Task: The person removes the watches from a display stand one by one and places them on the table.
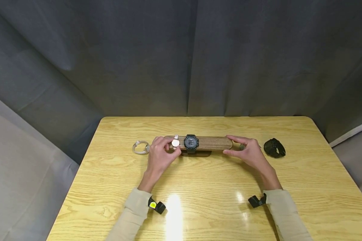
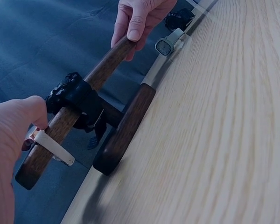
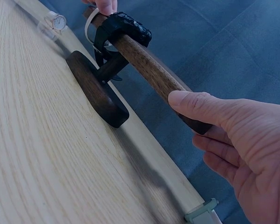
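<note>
A dark wooden T-shaped watch stand (image 1: 214, 143) stands near the back of the table, its bar raised over a base (image 2: 126, 130). Around the middle of the bar is a chunky black watch (image 1: 191, 143). To its left sits a watch with a pale strap and round rose-gold case (image 1: 175, 143). My left hand (image 1: 160, 152) pinches that pale watch between thumb and fingers at the bar's left end. At the opposite end, my right hand (image 1: 248, 150) grips the bar, thumb in front and fingers behind, as the right wrist view shows.
Another pale-strapped watch (image 1: 140, 147) lies left of the stand. A black watch (image 1: 274, 148) rests to the right. Partly hidden behind the right hand is a watch with a pale green strap (image 3: 203, 212). A dark curtain (image 1: 193, 67) hangs behind the table's back edge.
</note>
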`<state>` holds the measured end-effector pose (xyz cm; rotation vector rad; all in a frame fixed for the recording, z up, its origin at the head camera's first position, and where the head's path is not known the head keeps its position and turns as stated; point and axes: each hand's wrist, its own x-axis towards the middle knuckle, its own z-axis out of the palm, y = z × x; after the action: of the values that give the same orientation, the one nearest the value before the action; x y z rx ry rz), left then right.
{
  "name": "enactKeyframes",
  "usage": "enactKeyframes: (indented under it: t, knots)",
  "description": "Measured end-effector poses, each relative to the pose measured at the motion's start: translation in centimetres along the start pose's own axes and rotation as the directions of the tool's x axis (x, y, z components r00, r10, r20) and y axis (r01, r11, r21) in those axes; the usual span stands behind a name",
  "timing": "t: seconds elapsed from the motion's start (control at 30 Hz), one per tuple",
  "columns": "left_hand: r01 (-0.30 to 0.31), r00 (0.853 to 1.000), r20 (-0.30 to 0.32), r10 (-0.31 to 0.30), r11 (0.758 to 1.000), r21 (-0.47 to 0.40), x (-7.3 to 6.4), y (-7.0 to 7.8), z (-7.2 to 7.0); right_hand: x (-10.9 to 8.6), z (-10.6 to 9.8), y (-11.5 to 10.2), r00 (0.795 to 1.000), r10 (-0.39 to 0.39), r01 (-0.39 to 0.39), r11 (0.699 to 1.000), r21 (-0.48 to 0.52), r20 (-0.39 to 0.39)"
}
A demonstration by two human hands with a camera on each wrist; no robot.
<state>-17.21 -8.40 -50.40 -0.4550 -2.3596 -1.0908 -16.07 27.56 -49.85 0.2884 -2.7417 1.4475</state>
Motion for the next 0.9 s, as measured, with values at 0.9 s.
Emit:
enactKeyframes:
  t: [0.9]
  knots:
    - [0.02, 0.999, -0.029, -0.021, 1.0, -0.024, -0.08, -0.66, -0.74, -0.01, -0.17, 0.08, 1.0, -0.012, 0.012, 1.0, 0.012, 0.009]
